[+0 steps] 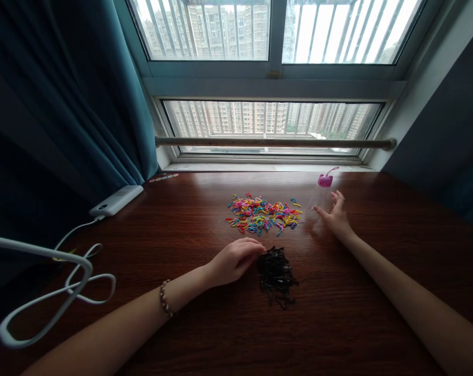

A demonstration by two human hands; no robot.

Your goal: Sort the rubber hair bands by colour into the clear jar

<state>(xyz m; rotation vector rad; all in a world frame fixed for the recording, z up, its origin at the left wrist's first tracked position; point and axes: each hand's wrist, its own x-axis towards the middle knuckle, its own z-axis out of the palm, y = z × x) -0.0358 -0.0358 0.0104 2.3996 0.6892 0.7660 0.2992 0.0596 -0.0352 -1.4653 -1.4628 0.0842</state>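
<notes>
My left hand (238,259) rests on the wooden table, its fingers drawn together at the upper left edge of a pile of black hair ties (276,274). Anything between those fingertips is too small to make out. My right hand (338,216) is beside a clear plastic jar (321,197) with a pink animal-shaped lid (325,180) and a loop on top. Its thumb and fingers are spread around the jar's near and right sides; firm contact cannot be made out. Beyond my left hand lies a spread heap of small multicoloured hair ties (262,213).
A white power bank (116,200) with a looped white cable (79,282) sits at the left. Blue curtains (114,104) hang behind it. At the table's far edge is a window with a metal rail (275,142); a wall rises at the right.
</notes>
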